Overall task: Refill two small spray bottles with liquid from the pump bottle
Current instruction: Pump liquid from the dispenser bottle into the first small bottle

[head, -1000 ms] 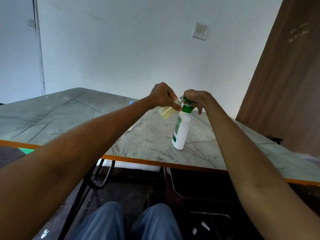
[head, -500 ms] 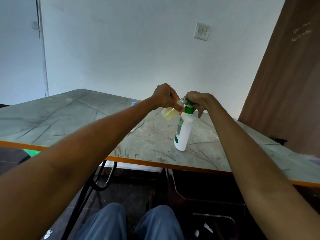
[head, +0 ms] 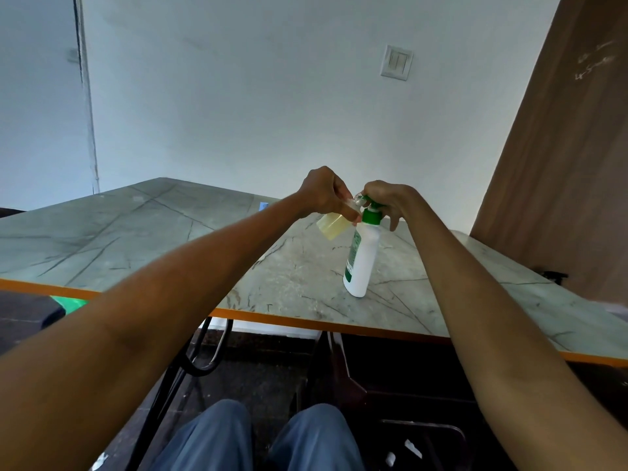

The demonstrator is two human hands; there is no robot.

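Note:
A white pump bottle [head: 361,263] with a green collar and green label stands on the marble-patterned table [head: 142,239], near its front edge. My right hand [head: 390,200] is closed over its green pump head. My left hand [head: 324,193] holds a small clear spray bottle [head: 333,226] with pale yellow liquid, tilted with its open neck against the pump spout. The spout and the small bottle's neck are mostly hidden by my fingers. No second small bottle is visible.
The table has an orange front edge [head: 289,319]. A small blue item [head: 263,206] lies far back on it. A brown wooden panel [head: 557,158] rises at the right. Black chair frames [head: 204,351] and my knees [head: 258,436] are below the table.
Both hands and the two bottles keep the same grip and pose. The view has shifted slightly, so everything sits a little higher and further right in frame.

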